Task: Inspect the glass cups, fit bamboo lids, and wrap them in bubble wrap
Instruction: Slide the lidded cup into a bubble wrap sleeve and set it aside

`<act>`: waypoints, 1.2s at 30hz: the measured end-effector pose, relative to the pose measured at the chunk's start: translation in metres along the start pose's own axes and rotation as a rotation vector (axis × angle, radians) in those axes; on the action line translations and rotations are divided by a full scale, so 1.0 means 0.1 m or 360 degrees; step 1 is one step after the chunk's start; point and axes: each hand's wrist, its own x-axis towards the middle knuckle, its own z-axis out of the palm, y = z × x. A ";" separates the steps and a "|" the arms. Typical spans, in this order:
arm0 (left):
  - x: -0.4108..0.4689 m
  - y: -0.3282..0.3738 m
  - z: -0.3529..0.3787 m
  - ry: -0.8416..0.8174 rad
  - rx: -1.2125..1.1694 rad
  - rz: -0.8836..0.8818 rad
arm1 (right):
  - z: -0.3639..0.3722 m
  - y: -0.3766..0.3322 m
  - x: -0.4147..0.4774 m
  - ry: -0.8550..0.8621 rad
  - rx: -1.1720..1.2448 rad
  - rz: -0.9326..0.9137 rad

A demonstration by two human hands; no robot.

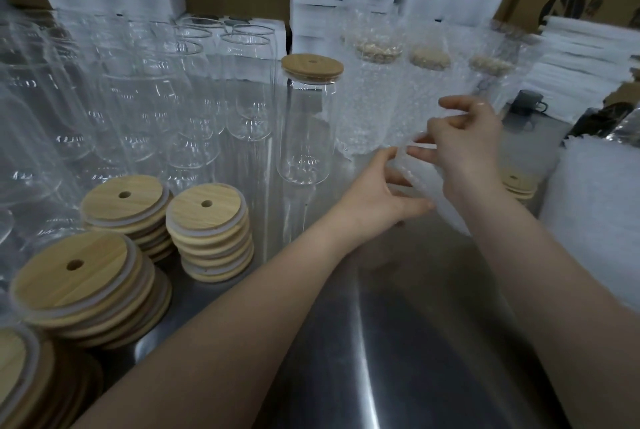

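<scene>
Now, bubble wrap (420,174) between left hand (377,193) and right hand (467,141), each grip tight on it.

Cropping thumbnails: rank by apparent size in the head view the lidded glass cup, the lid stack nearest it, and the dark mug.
1. Lidded glass cup and lid stack: about alike, cup taller, stack wider and nearer the camera.
2. Dark mug: smallest, farthest back.

Tan bamboo lids (126,202), silver table (398,342)
</scene>
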 end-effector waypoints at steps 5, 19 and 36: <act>0.01 0.05 -0.04 -0.0016 -0.0197 -0.0084 | 0.07 0.05 -0.05 -0.0173 0.0079 0.0061; 0.07 0.03 -0.21 0.0297 -0.0382 -0.0276 | -0.03 0.17 -0.04 -0.0989 -0.0346 -0.0257; 0.12 0.02 -0.18 0.0400 -0.0296 -0.0105 | -0.12 0.20 -0.01 -0.1427 -0.0643 -0.0254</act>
